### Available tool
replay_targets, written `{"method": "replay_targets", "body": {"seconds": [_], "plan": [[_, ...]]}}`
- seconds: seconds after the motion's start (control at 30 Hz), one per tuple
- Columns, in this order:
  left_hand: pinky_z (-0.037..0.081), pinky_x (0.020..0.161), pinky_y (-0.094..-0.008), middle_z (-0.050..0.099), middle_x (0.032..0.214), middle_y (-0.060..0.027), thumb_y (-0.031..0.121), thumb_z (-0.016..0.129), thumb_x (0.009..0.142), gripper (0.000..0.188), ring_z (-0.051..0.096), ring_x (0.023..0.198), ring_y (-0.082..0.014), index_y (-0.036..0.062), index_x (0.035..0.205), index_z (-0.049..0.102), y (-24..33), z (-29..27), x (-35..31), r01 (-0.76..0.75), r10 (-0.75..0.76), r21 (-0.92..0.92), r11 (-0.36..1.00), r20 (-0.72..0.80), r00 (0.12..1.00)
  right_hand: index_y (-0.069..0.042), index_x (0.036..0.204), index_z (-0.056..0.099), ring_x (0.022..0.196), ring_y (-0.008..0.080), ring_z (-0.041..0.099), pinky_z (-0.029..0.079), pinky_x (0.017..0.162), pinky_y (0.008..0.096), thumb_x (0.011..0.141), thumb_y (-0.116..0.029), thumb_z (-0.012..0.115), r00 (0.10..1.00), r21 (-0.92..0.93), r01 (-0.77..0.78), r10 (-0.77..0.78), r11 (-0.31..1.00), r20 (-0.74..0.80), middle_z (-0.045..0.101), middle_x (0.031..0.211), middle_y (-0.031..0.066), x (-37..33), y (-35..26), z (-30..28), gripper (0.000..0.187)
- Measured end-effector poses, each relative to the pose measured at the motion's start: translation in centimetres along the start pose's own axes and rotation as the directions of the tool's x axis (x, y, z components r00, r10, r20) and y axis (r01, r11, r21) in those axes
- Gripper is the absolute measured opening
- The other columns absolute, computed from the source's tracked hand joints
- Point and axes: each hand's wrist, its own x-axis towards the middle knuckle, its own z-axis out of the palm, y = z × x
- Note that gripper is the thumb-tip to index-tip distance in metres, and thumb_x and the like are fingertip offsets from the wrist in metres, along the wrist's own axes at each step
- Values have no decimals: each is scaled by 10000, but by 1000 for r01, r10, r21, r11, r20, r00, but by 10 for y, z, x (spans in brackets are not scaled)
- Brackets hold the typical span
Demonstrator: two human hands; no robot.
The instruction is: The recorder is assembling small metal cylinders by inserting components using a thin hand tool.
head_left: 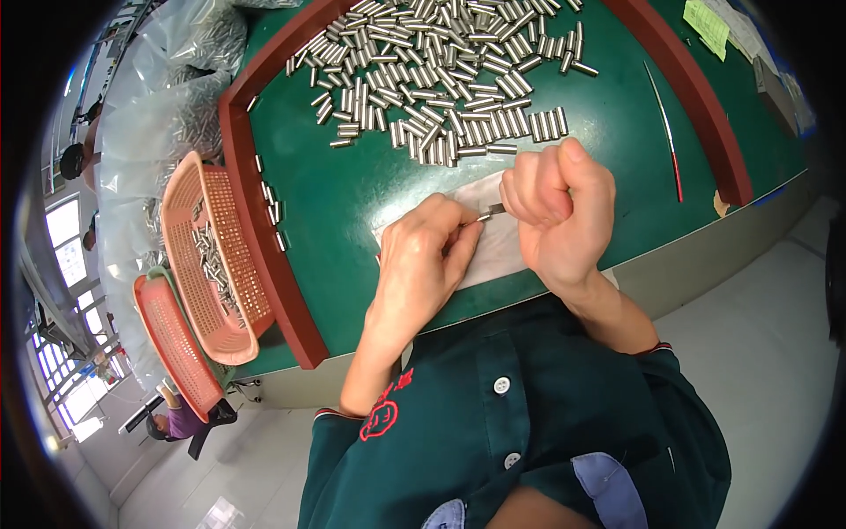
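Note:
Between the thumb and fingers of my left hand is a small shiny metal cylinder, only its end showing. My right hand is closed in a fist around a tool with a short dark metal tip. The fist hides the rest of this tool, so its kind cannot be told. Its tip meets or nearly meets the cylinder's end. Both hands are above a whitish cloth on the green tabletop. Beyond them lies a large heap of similar metal cylinders, some lined up in rows.
A dark red raised rim borders the tabletop, with several cylinders along its left side. A thin red-handled tool lies at the right. Left of the table are a pink basket holding metal pieces, another basket and clear plastic bags.

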Motion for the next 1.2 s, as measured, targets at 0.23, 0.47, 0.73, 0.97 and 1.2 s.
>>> {"method": "replay_targets", "body": {"seconds": [0.23, 0.47, 0.73, 0.97, 1.2], "plan": [[369, 459, -253, 485, 593, -48, -9, 635, 689, 72, 454, 494, -133, 6, 734, 580, 0, 2, -3, 34, -37, -78, 996, -39, 999, -118, 485, 248, 381, 69, 146, 144, 388, 243, 898, -216, 275, 998, 14, -62, 62, 998, 2, 227, 424, -31, 0, -3, -2, 425], [357, 460, -249, 477, 585, -42, -12, 636, 686, 73, 440, 496, -126, 9, 736, 586, -1, 4, -4, 42, -46, -88, 995, -44, 998, -130, 485, 246, 382, 73, 143, 149, 391, 246, 895, -242, 275, 992, 63, -128, 129, 990, -11, 226, 422, -34, 1, -4, -3, 426], [397, 459, -286, 513, 617, -69, 2, 635, 683, 61, 498, 474, -180, 13, 715, 584, 0, 3, -2, 24, -26, -60, 998, -35, 999, -132, 485, 240, 383, 75, 139, 148, 393, 248, 893, -244, 276, 992, 51, -127, 127, 991, 0, 219, 422, -36, 3, -5, -2, 424], [391, 462, -297, 516, 626, -79, 2, 640, 675, 67, 497, 484, -205, 11, 719, 589, -4, 3, -2, 24, -28, -100, 995, -39, 999, -121, 489, 246, 385, 68, 147, 144, 383, 244, 898, -224, 282, 997, -1, -81, 81, 997, 12, 223, 424, -33, 3, -3, 2, 423], [391, 467, -315, 528, 637, -94, -10, 632, 670, 62, 499, 493, -238, 8, 711, 590, -5, 5, -1, 23, -28, -134, 991, -37, 999, -108, 489, 259, 391, 66, 163, 146, 387, 238, 905, -212, 300, 998, -163, -31, 39, 986, 47, 239, 425, -25, 3, -2, 7, 430]]}}
